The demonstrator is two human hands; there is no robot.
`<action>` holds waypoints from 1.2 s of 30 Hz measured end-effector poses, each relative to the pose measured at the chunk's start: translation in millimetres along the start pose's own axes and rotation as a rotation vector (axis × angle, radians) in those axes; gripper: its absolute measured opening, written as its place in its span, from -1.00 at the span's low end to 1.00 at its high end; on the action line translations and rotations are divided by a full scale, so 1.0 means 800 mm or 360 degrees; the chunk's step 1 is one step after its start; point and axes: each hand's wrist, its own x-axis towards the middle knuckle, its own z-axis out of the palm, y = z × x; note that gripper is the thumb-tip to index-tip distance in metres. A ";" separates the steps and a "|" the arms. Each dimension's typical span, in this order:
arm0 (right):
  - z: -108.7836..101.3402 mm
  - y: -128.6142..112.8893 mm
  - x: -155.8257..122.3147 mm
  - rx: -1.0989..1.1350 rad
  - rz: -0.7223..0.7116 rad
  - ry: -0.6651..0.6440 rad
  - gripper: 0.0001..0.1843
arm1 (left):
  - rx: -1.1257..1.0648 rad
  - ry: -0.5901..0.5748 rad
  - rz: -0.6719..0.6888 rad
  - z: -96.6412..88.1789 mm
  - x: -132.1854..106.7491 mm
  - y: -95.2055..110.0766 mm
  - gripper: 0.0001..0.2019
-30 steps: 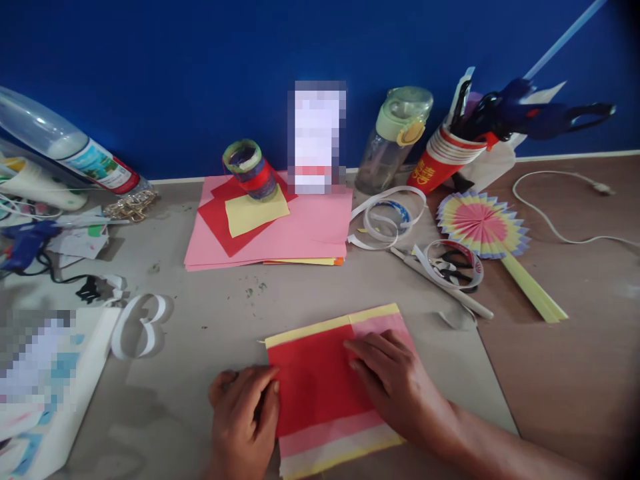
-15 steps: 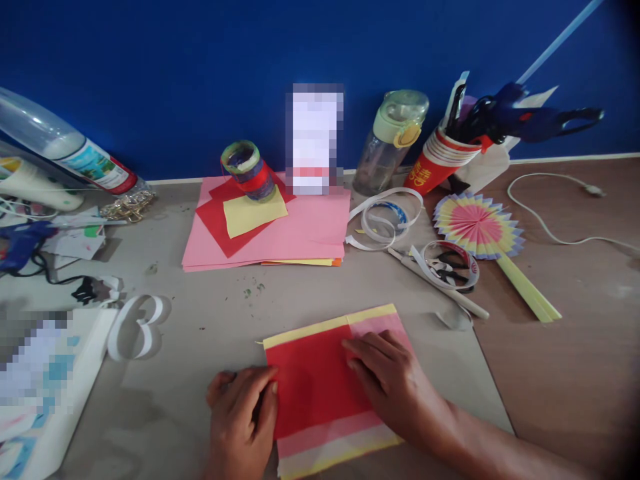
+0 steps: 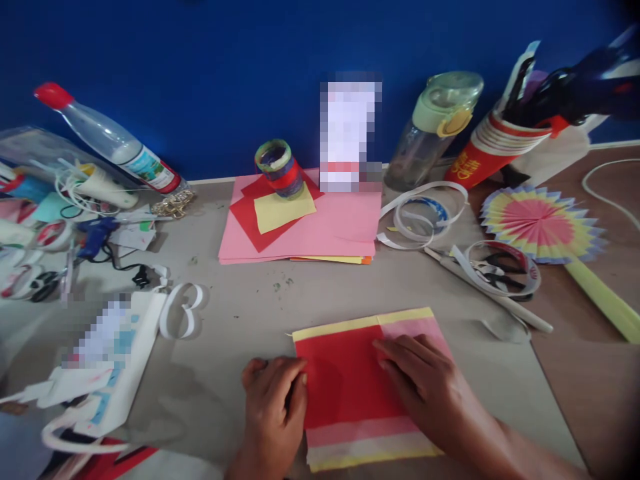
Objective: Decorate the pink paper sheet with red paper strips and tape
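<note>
Between both hands, flat on the surface (image 3: 235,317), layered paper (image 3: 345,387): red over most of it, pink at the right and in a band toward the near side, a paler band nearer still, yellow along the far and near edges. Rests the right hand (image 3: 430,377) over the right part of this paper, fingertips on the red near its border with the pink; touches the left edge with the left hand (image 3: 277,403), fingers curled. Hands apart from each other; cannot tell whether paper is pinched in either. Ahead of the hands, a pile of pink paper (image 3: 340,233), bearing a red sheet (image 3: 249,227) set askew, a yellow slip (image 3: 285,208) and a round banded container (image 3: 281,172). Ahead and to the right of the right hand, a clear bottle (image 3: 413,157), tilted red cups (image 3: 485,153) and a pleated paper fan (image 3: 543,223); nearer that hand, a grey rod (image 3: 520,310). Left of the left hand, a curled white strip (image 3: 165,317); farther ahead on that side, a blue glue gun (image 3: 99,237) and a leaning red-capped bottle (image 3: 113,140).
</note>
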 end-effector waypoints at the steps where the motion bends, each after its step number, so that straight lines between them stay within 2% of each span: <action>1: 0.001 0.001 -0.001 -0.0002 -0.0004 0.0011 -0.79 | 0.0000 0.0001 -0.0009 0.000 0.000 0.000 -0.80; 36: 0.004 0.003 -0.001 -0.0022 -0.0050 0.0000 -0.77 | -0.0031 -0.0046 -0.0089 0.006 -0.010 -0.005 -0.78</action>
